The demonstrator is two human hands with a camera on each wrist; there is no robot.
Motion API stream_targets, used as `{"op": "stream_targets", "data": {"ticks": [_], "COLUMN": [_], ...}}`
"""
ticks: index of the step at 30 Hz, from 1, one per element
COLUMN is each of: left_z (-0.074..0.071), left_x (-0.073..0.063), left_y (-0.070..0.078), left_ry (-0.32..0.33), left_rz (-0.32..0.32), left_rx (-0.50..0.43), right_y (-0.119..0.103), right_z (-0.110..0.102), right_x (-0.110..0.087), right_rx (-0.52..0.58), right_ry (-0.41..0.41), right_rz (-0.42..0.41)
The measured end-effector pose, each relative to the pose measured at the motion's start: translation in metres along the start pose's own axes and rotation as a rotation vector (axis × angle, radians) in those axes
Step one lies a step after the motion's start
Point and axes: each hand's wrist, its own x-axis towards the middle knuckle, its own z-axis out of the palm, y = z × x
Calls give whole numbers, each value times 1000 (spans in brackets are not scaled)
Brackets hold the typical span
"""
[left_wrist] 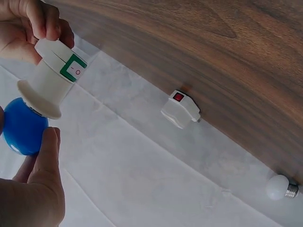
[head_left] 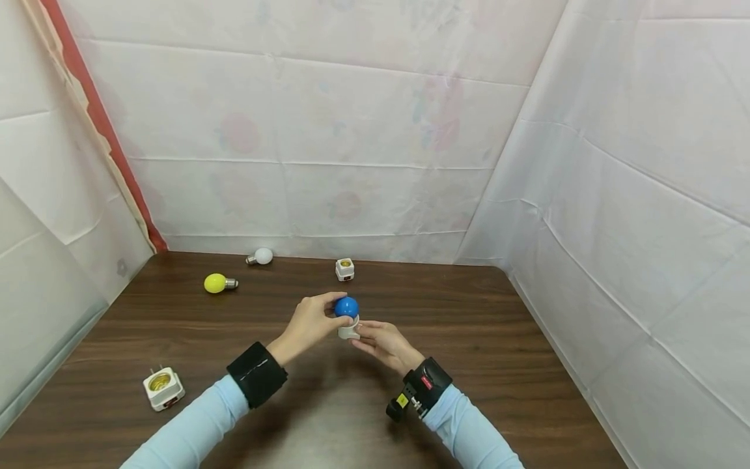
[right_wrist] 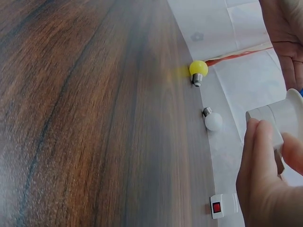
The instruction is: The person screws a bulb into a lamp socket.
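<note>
My left hand [head_left: 312,324] pinches a round blue light bulb [head_left: 347,307] between thumb and fingers. Below it, my right hand [head_left: 387,343] grips a white lamp socket [head_left: 349,331] by its base. The bulb sits at the socket's flared mouth, its metal base hidden inside. In the left wrist view the socket [left_wrist: 49,80] shows a green-framed rocker switch [left_wrist: 74,69] on its side, and the blue bulb [left_wrist: 24,126] lies against the left fingers. From the right wrist, the socket [right_wrist: 274,116] is seen between right thumb and fingers, held above the table.
On the brown wooden table [head_left: 469,326] lie a yellow bulb [head_left: 215,283] at left and a white bulb [head_left: 263,256] at the back. A white socket with a switch [head_left: 345,269] stands near the back edge; another socket [head_left: 163,389] with prongs is at front left. White sheets [head_left: 328,117] enclose the table.
</note>
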Motion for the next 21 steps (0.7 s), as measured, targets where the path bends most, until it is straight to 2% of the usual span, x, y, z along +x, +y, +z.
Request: {"op": "stream_targets", "data": {"ticks": [10, 21], "left_z": [-3, -5], "left_x": [2, 10], "left_y": [1, -5], "left_ry": [-25, -159], "left_rz": [57, 68], "left_rx": [11, 21], "right_y": [-1, -3], "right_z": [0, -1], "right_x": [2, 2], "right_rx": [-2, -11], "right_ry": [1, 8], "right_rz": [7, 31]}}
